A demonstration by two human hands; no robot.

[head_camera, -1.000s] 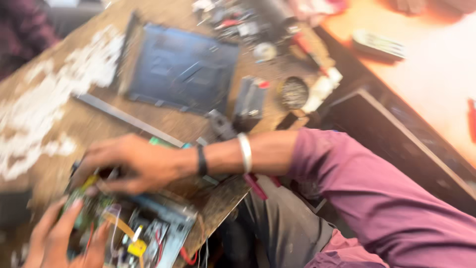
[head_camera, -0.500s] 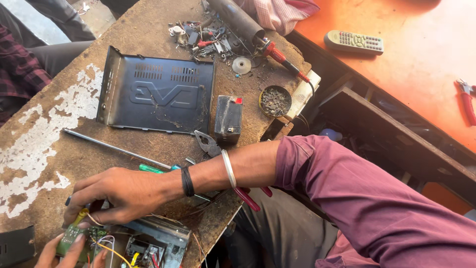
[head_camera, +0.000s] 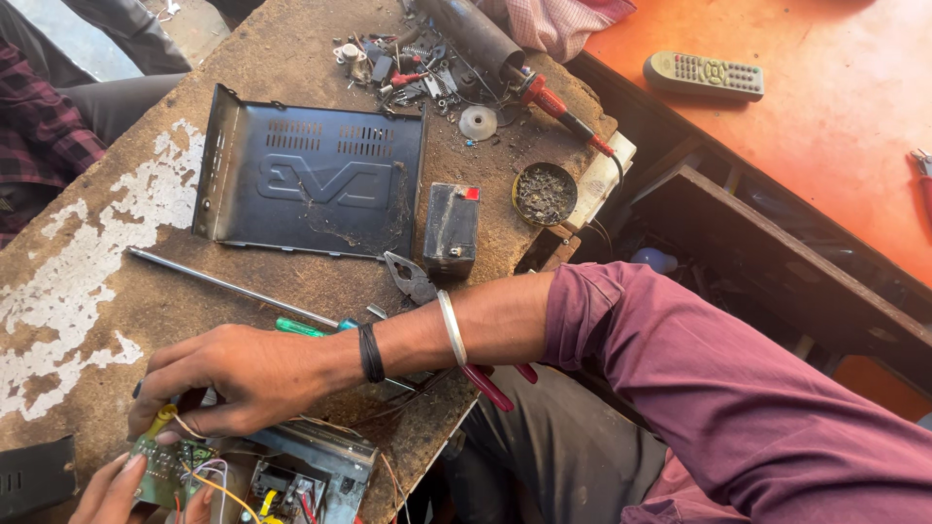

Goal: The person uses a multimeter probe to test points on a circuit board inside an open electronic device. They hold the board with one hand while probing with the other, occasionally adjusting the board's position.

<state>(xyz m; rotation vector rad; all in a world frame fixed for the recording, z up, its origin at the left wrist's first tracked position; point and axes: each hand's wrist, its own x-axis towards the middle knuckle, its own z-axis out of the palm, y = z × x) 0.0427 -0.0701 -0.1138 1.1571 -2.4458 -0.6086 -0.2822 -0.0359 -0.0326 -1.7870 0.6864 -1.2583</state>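
Note:
My right hand (head_camera: 233, 380) reaches across the worn wooden bench (head_camera: 107, 320) to its near left corner. Its fingertips pinch a small yellow part (head_camera: 161, 420) at the top edge of a green circuit board (head_camera: 160, 468). My left hand (head_camera: 121, 492) holds that board from below, only partly in view at the bottom edge. Coloured wires (head_camera: 218, 482) run from the board into an open metal device chassis (head_camera: 316, 464) just to its right.
Behind my wrist lie a green-handled screwdriver (head_camera: 301, 328), a long metal rod (head_camera: 228, 286), red-handled pliers (head_camera: 416, 279), a black metal cover (head_camera: 311, 184) and a small black battery (head_camera: 451, 228). Farther off are a round tin (head_camera: 544, 192), a soldering iron (head_camera: 549, 99) and a remote (head_camera: 704, 76). A person's plaid sleeve (head_camera: 39, 146) is at left.
The view has steadied from a blur and shifted. My right hand stays over the board; my left hand has sunk lower in the view.

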